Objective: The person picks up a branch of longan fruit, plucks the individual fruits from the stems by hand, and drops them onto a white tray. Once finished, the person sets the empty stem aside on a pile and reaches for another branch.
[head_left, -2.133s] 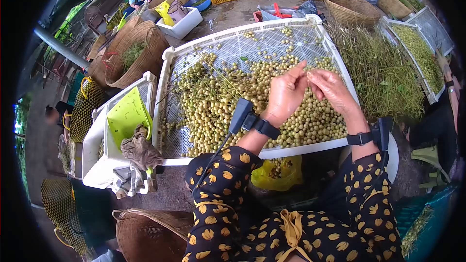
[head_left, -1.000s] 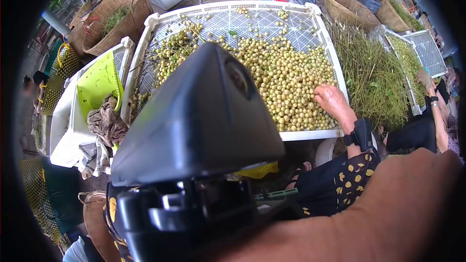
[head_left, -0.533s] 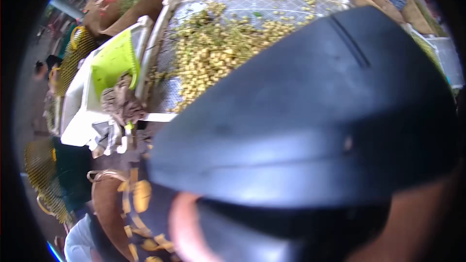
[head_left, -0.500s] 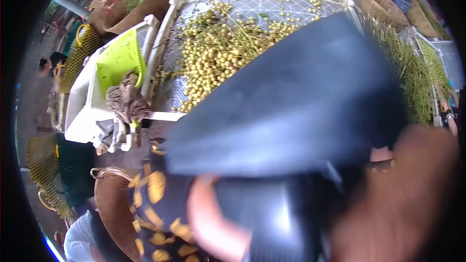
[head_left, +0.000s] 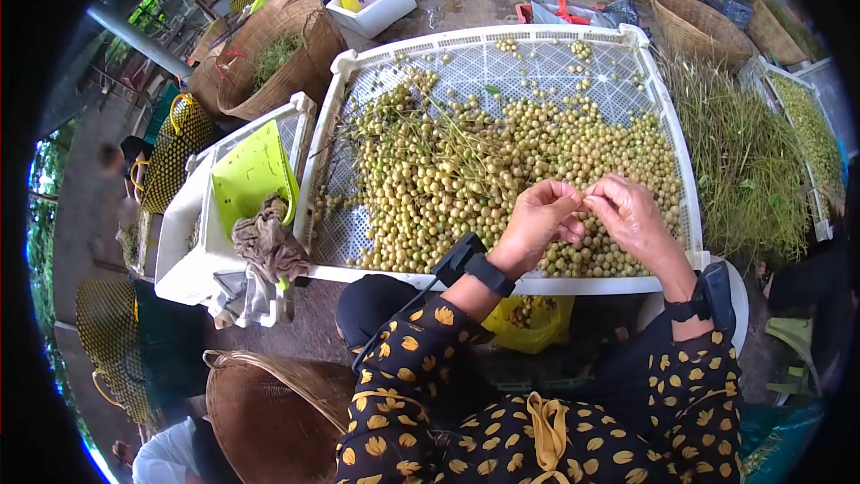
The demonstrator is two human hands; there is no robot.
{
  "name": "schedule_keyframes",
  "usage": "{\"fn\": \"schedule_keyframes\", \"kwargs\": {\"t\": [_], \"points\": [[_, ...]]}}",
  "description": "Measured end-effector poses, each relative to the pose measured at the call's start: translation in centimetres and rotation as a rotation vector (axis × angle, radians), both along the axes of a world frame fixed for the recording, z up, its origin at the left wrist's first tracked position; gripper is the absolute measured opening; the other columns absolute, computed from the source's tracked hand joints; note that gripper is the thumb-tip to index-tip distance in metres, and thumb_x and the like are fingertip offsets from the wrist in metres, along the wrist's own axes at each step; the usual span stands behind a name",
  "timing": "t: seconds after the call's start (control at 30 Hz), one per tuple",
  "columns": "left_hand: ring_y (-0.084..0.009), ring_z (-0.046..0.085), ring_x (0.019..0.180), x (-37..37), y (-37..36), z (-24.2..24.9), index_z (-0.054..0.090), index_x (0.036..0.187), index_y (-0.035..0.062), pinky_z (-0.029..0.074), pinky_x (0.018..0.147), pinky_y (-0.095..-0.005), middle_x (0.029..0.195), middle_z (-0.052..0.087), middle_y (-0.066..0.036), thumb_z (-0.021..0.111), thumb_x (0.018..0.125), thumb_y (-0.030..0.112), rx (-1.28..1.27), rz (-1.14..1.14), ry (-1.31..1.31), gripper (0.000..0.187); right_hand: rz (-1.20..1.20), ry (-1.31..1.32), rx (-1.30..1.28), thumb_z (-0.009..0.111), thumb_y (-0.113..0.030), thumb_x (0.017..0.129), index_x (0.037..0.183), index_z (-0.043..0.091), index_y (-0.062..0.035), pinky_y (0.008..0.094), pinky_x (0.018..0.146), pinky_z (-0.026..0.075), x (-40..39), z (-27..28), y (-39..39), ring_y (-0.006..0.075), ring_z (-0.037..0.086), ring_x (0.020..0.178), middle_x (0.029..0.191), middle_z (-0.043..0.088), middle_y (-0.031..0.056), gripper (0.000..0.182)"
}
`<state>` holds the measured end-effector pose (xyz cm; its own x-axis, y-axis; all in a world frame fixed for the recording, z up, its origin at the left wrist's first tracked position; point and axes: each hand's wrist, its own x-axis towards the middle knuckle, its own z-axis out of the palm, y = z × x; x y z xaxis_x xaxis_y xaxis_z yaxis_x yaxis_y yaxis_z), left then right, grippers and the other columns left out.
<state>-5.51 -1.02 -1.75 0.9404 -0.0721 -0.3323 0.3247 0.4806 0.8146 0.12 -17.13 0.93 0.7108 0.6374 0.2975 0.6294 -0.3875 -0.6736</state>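
Observation:
My left hand (head_left: 545, 220) and my right hand (head_left: 632, 222) meet fingertip to fingertip above the front right of a white mesh tray (head_left: 394, 276). Both are closed in a pinch. Whatever sits between the fingertips is too small to name. Under and behind them spreads a thick layer of small round yellowish fruits (head_left: 439, 206), some with thin stems and twigs (head_left: 448, 139) among them on the left. Dark bands with a black device are strapped round both wrists.
Left of the tray stand a lime-green scoop (head_left: 251, 175) and a crumpled brown cloth (head_left: 269, 242). A yellow bag (head_left: 533, 327) hangs below the front edge. Cut green stalks (head_left: 735, 152) are heaped at the right. A woven basket (head_left: 269, 421) is at the lower left.
A large dark blurred sheet-like thing that covered the tray's right half has gone from view. Both hands now meet over the fruits, and the view has shifted.

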Motion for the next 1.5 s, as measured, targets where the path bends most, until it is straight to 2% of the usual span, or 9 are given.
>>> {"fn": "schedule_keyframes", "kwargs": {"t": [0.33,0.43,0.5,0.63,0.77,0.97,1.13,1.37,1.5], "points": [[-0.0099,0.060,0.060,2.0,-0.6,-0.7,0.053,0.090,0.0040,0.050,0.053,-0.0221,0.078,0.059,-0.004,0.058,0.087,0.010,0.111,-0.024,-0.071,0.008,-0.116,-0.106,-0.043,0.056,-0.007,0.082,0.081,0.053,-0.0010,0.0396,0.058,0.046,0.7,-1.1,-0.1,0.0318,0.058,0.066,0.075,0.057,0.0142,0.007],[-0.0099,0.060,0.058,2.9,-0.3,0.6,0.053,0.091,0.0004,0.049,0.051,-0.0211,0.075,0.058,-0.003,0.058,0.087,0.011,0.373,-0.179,-0.077,0.012,-0.228,-0.014,0.105,0.053,-0.004,0.084,0.079,0.050,-0.0016,0.0332,0.054,0.043,1.9,-0.9,-0.9,0.0202,0.055,0.058,0.069,0.054,0.0092,0.006],[-0.0238,0.060,0.092,4.8,0.8,-0.1,0.054,0.114,-0.0031,0.052,0.074,-0.0351,0.097,0.059,-0.018,0.064,0.084,0.036,1.371,-0.208,-0.469,0.050,-0.311,0.228,0.242,0.051,-0.004,0.085,0.079,0.051,-0.0019,0.0299,0.053,0.042,2.5,-0.2,-1.7,0.0144,0.053,0.057,0.066,0.053,0.0059,0.006],[-0.0298,0.052,0.105,10.9,2.7,3.1,0.056,0.107,-0.0014,0.048,0.083,-0.0415,0.119,0.049,-0.020,0.067,0.076,0.053,1.609,-0.210,-0.197,0.064,-0.242,0.483,0.517,0.042,-0.003,0.090,0.092,0.052,-0.0024,0.0218,0.052,0.041,1.7,1.8,-1.9,0.0056,0.048,0.057,0.074,0.053,0.0019,0.010],[-0.0383,0.041,0.115,17.2,5.6,-2.3,0.057,0.108,-0.0032,0.035,0.098,-0.0465,0.122,0.046,-0.020,0.068,0.067,0.061,1.691,-0.268,-0.191,0.077,-0.182,0.486,0.463,0.042,-0.001,0.088,0.094,0.056,-0.0005,0.0205,0.054,0.040,1.6,2.0,-2.5,0.0050,0.049,0.060,0.074,0.055,0.0019,0.015],[-0.0377,0.031,0.123,19.9,4.8,-4.7,0.063,0.104,0.0048,0.029,0.100,-0.0516,0.126,0.044,-0.019,0.067,0.069,0.059,1.785,-0.397,0.052,0.065,-0.165,0.414,0.354,0.046,0.000,0.084,0.085,0.058,0.0005,0.0230,0.050,0.038,1.8,2.7,-3.7,0.0064,0.048,0.054,0.064,0.055,0.0033,0.013],[-0.0329,0.041,0.103,18.7,4.6,-5.9,0.068,0.073,0.0097,0.034,0.089,-0.0464,0.094,0.055,-0.009,0.066,0.076,0.033,1.756,-0.260,-0.184,0.024,-0.194,0.490,0.380,0.046,0.000,0.085,0.086,0.058,0.0005,0.0228,0.051,0.040,2.2,3.1,-4.1,0.0067,0.048,0.055,0.064,0.056,0.0032,0.013],[-0.0256,0.049,0.096,16.4,4.1,-6.1,0.069,0.072,0.0070,0.036,0.091,-0.0401,0.083,0.058,-0.008,0.067,0.076,0.020,1.664,-0.135,-0.581,0.014,-0.202,0.575,0.439,0.043,-0.004,0.088,0.095,0.058,-0.0016,0.0205,0.053,0.040,3.0,2.5,-4.4,0.0047,0.047,0.056,0.069,0.054,0.0004,0.017],[-0.0278,0.057,0.065,15.4,3.7,-2.3,0.069,0.070,0.0062,0.047,0.061,-0.0369,0.071,0.060,-0.009,0.069,0.074,0.016,1.409,0.105,-0.614,0.011,-0.182,0.589,0.431,0.043,-0.006,0.089,0.100,0.056,-0.0022,0.0205,0.051,0.041,2.9,2.6,-4.4,0.0046,0.048,0.056,0.071,0.055,0.0017,0.018]]}}
